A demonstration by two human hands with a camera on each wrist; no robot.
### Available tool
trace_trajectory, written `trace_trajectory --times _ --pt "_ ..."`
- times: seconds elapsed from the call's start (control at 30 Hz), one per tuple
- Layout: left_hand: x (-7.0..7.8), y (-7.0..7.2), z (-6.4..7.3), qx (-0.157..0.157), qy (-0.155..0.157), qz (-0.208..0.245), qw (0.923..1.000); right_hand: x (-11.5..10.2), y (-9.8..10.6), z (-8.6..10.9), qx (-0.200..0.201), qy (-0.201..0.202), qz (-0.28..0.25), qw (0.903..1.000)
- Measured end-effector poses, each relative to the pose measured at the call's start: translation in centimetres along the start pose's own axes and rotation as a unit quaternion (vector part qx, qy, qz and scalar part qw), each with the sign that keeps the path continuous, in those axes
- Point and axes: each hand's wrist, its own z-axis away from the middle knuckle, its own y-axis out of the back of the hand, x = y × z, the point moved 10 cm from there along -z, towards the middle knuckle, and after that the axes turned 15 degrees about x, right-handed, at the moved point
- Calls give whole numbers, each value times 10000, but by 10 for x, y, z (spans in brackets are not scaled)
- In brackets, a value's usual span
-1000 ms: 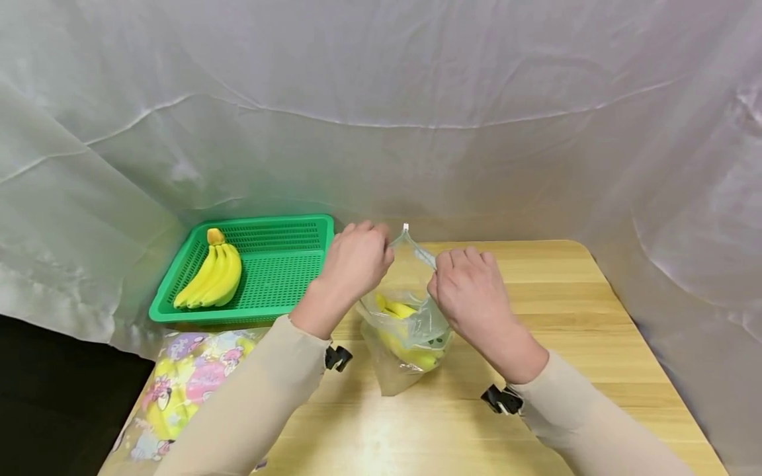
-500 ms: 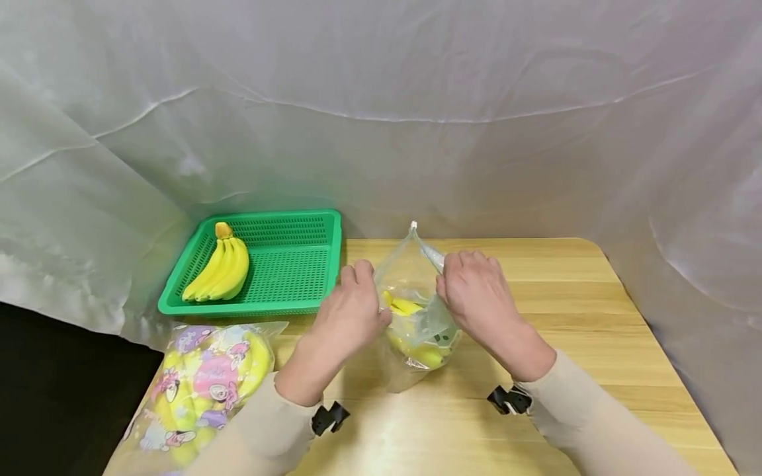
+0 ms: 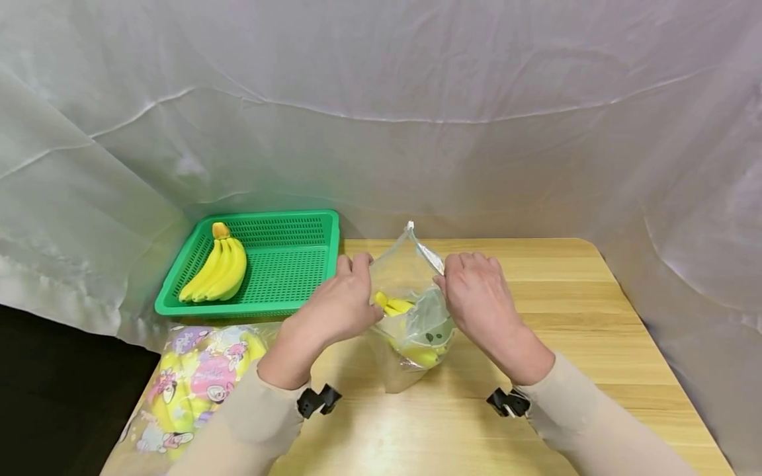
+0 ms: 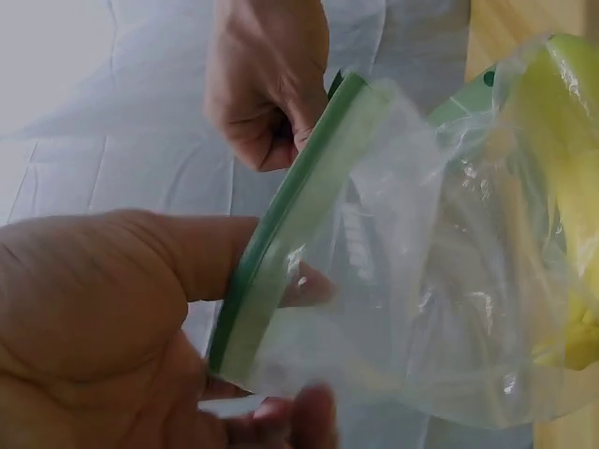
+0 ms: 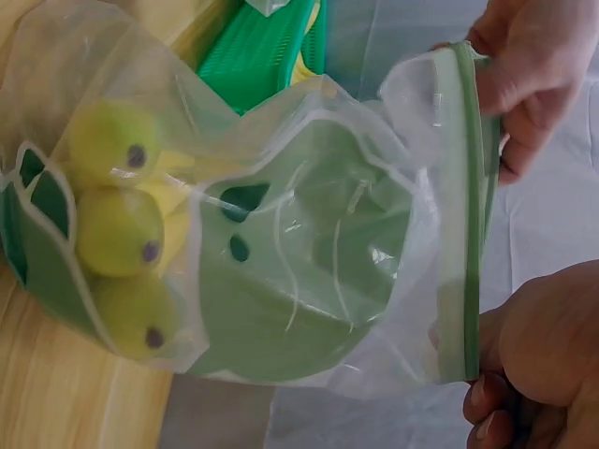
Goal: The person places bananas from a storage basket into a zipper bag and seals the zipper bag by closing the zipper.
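over the table [image 3: 571,311], the right hand [image 3: 479,291] pinches the bag [image 3: 424,324] by its rim, the left hand [image 3: 339,301] seemingly too; pull evenly.

Bananas [image 3: 217,272] in basket [image 3: 288,268] (left), zip bag [image 3: 431,324] to its right

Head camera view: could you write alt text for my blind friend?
A person's left grip and right grip hold open a clear zip-top bag with yellow bananas inside, at a wooden table. To the left, a banana bunch lies in a green basket, with a cartoon-print bag of yellow things nearer the camera.
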Motion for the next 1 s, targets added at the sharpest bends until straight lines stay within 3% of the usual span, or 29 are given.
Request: trace_trajectory --times 0.13,0.27,0.47,0.63,0.67,0.73,0.8,0.9,1.0 --pt "4 18 -13 924 -243 -268 9951 0 0 0 57 -32 -45 10000" --pt "13 30 -26 1867 -863 -679 9762 -1 1 1 193 36 42 9998" --pt "21 29 -32 2451 -1358 -1196 9525 -2 1 1 287 92 70 9995" --pt "32 26 -32 3042 -2082 -1546 9166 1 0 1 309 36 54 9995" --pt "31 23 -33 3036 -2138 -1652 9137 2 -2 1 262 -8 25 9997" --pt "25 13 -37 2777 -2107 -1812 9196 3 -4 1 148 -97 -60 9998" --pt "17 4 -41 2373 -1896 -1889 9339 3 -7 1 12 -201 -170 9997" --pt "-1 -5 -46 1728 -1215 -2063 9554 2 -8 0 -76 -318 -329 9989" --pt "-15 -5 -46 1327 -480 -2228 9646 0 -7 -2 -115 -431 -495 9978"
